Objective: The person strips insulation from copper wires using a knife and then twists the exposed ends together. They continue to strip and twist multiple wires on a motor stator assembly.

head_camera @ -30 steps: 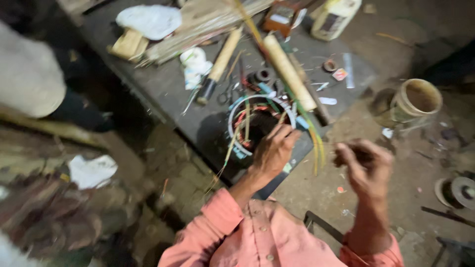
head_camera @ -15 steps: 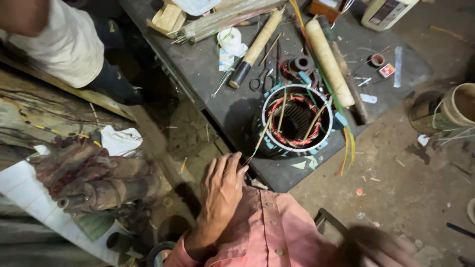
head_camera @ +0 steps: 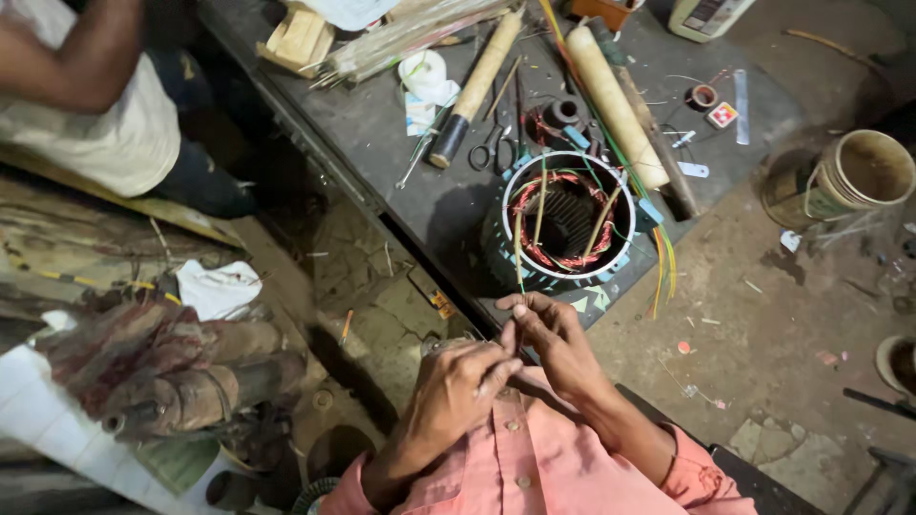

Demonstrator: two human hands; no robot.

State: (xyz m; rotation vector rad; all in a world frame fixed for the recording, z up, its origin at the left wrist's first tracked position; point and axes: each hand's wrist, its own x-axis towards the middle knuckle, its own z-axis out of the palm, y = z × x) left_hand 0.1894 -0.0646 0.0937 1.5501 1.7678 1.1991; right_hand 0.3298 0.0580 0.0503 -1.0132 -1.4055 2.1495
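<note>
My left hand point(head_camera: 456, 386) and my right hand point(head_camera: 551, 339) meet fingertip to fingertip in front of my salmon shirt, just off the near edge of a dark work board point(head_camera: 382, 133). The fingers of both are pinched together; anything between them is too small to make out. Right above them on the board stands a round motor stator point(head_camera: 506, 243) with red-copper windings and thin sticks poking out. A thin green strand point(head_camera: 520, 267) hangs from it toward my right fingertips.
On the board lie scissors point(head_camera: 489, 153), a wooden-handled tool point(head_camera: 479, 84), a cream roll point(head_camera: 614, 100), a white tape roll point(head_camera: 425, 72) and small parts. A bucket point(head_camera: 857, 179) stands at right. Another person point(head_camera: 105, 105) sits upper left. A rusty old motor point(head_camera: 162, 377) lies lower left.
My left hand has come off the board's edge and my right hand has come in from the lower right; both now meet below the stator. The view has shifted slightly.
</note>
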